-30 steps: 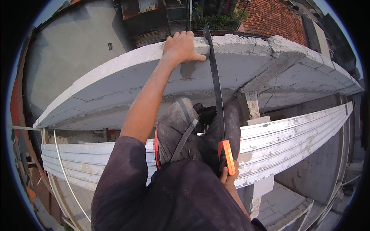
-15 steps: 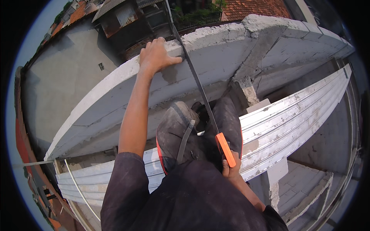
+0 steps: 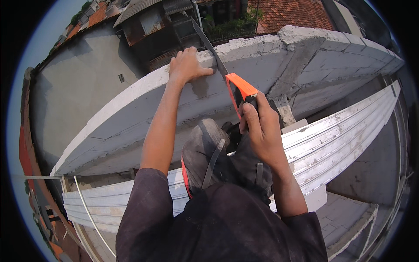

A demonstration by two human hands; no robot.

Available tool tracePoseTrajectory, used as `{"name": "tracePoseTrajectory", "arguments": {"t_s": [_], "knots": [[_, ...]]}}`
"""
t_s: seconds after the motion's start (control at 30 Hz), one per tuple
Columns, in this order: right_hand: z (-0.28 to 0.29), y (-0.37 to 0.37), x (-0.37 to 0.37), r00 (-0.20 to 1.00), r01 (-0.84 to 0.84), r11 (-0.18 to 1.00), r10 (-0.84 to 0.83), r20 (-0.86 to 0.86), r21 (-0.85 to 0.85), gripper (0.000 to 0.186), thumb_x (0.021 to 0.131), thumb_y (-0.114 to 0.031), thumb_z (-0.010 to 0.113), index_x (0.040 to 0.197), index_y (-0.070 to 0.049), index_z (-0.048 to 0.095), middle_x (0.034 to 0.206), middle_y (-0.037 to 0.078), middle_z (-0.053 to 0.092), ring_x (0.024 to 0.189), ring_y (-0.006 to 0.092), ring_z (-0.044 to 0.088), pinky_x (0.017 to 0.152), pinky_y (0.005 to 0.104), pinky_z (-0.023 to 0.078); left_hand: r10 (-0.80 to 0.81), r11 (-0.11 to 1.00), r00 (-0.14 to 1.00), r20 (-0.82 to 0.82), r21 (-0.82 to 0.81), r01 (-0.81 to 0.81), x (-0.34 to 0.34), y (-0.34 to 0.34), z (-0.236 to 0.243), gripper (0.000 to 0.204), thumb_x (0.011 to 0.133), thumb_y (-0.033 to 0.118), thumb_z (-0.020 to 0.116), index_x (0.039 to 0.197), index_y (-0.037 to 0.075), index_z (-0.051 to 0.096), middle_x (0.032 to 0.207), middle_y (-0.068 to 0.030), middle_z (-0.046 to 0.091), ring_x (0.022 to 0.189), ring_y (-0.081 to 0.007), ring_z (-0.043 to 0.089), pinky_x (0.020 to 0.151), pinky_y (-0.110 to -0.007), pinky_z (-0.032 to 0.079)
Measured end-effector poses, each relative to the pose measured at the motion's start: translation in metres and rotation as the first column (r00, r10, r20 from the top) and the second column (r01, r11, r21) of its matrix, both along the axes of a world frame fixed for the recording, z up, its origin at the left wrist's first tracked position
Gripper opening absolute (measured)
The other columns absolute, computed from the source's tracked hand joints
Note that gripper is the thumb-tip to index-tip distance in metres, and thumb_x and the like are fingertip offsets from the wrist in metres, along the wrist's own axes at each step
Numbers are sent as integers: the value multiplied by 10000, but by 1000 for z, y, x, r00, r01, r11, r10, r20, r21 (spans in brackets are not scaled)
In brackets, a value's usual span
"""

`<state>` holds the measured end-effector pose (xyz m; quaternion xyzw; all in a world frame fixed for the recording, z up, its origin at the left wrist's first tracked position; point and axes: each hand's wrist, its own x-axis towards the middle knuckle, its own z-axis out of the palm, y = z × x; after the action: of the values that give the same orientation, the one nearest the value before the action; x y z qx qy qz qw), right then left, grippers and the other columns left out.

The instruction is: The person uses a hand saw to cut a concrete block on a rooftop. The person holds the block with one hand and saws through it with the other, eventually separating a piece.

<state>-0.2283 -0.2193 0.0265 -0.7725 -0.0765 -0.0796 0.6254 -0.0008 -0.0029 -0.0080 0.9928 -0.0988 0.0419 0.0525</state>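
A handsaw with an orange and black handle point(image 3: 241, 84) is held in my right hand point(image 3: 261, 124), fingers closed round the grip. Its dark long blade point(image 3: 218, 59) runs up and away across the top edge of a grey-white block wall point(image 3: 248, 50). My left hand point(image 3: 188, 67) grips the top of this wall just left of the blade. The fingers reach over the far edge, and the thumb lies along the near face, pointing toward the saw. Where the blade meets the wall, the depth of any cut cannot be made out.
Below me, ridged pale metal planks point(image 3: 336, 148) span from left to right, under my legs point(image 3: 218, 161). A rough mortar column point(image 3: 297, 70) joins the wall to the right. Beyond the wall are lower buildings and a tiled roof point(image 3: 290, 15). A thin white pipe point(image 3: 89, 209) leans at left.
My right hand has pushed the saw forward and up, so its handle is now close to the wall and more blade extends beyond it. My left hand keeps its place on the wall.
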Motion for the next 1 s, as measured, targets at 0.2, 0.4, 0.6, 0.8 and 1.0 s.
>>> {"name": "tracePoseTrajectory", "arguments": {"t_s": [0.2,0.4,0.6,0.8,1.0], "knots": [[17,-15,-76,982,-23,995,4,-191,-100,411,1141,-186,481,1475,49,525,953,142,725,800,269,697,751,394,521,-3,1000,1000,26,-19,4,-3,11,-9,1006,667,663,867,1376,-9,626,1360,-181,685,1300,-355,631,1053,-498,537],[22,-15,-78,981,2,991,-28,-194,-131,395,1148,-194,462,1437,64,542,913,124,690,775,222,641,737,370,510,-3,1000,1000,17,-15,3,-2,2,-10,1015,674,660,855,1404,0,605,1391,-182,669,1318,-362,617,1079,-498,528],[4,11,-7,995,48,995,-56,-88,-89,341,1164,-231,482,1341,43,581,747,77,615,627,137,542,605,320,436,-13,1000,1000,7,-17,13,0,8,-6,1047,665,687,862,1410,-4,608,1378,-184,682,1316,-360,627,1068,-498,530],[-19,-23,-123,997,17,997,-23,-79,-76,490,1166,-268,428,1529,55,491,840,18,621,654,72,529,625,235,416,-24,999,995,99,-42,28,0,3,-18,992,685,678,843,1376,3,621,1372,-197,691,1307,-365,638,1073,-508,526],[-12,12,-3,999,38,997,-40,-35,-73,343,1156,-224,490,1353,48,561,741,67,613,608,171,550,595,329,445,-5,1000,1000,19,-10,6,2,6,-10,1059,651,711,873,1403,5,632,1374,-178,686,1322,-363,628,1065,-506,529]]}}
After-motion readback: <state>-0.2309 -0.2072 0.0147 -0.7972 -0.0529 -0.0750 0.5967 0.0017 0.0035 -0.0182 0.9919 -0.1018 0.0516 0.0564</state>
